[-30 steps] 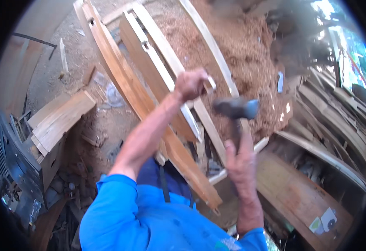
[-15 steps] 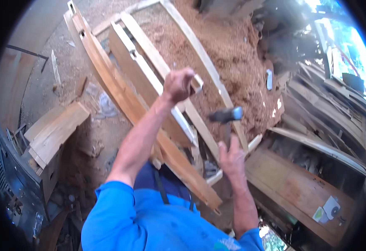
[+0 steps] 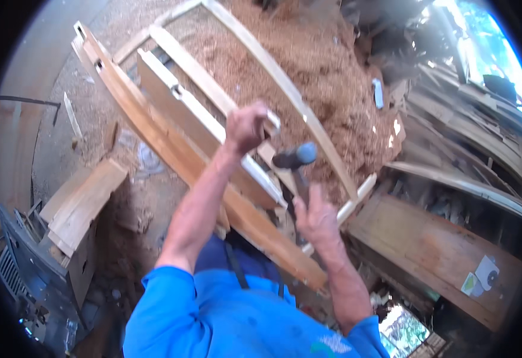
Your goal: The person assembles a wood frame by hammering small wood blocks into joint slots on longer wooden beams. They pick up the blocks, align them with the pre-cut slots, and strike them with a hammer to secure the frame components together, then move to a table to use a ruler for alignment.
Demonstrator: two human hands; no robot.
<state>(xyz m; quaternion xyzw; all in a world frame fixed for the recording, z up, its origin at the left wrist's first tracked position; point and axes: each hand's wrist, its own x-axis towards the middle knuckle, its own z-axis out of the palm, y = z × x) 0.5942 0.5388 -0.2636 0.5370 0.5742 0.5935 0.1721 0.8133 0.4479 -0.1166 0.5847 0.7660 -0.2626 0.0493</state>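
My left hand (image 3: 246, 126) is closed in a fist above the pale wooden strips of a frame. A pale-ended wooden piece (image 3: 273, 123) shows right beside the fist; whether I grip it is hard to make out. My right hand (image 3: 319, 221) is wrapped around the handle of a hammer (image 3: 295, 156), its head raised to the right of my left fist. Beneath my hands runs a white-edged board (image 3: 200, 110) with a notch in its edge. Nearer to me lies a long brown wooden beam (image 3: 171, 143) with a slot close to its far end.
Wood shavings (image 3: 326, 113) cover the ground beyond the curved pale frame rail (image 3: 261, 56). On the right stand a brown wooden panel (image 3: 416, 238) with stickers and stacked planks (image 3: 470, 131). Short boards (image 3: 91, 203) rest at left above a dark slatted object (image 3: 25, 268).
The hammer and my right hand have moved left, closer to my left fist. My left hand stays closed near the same spot. The whole view has shifted slightly.
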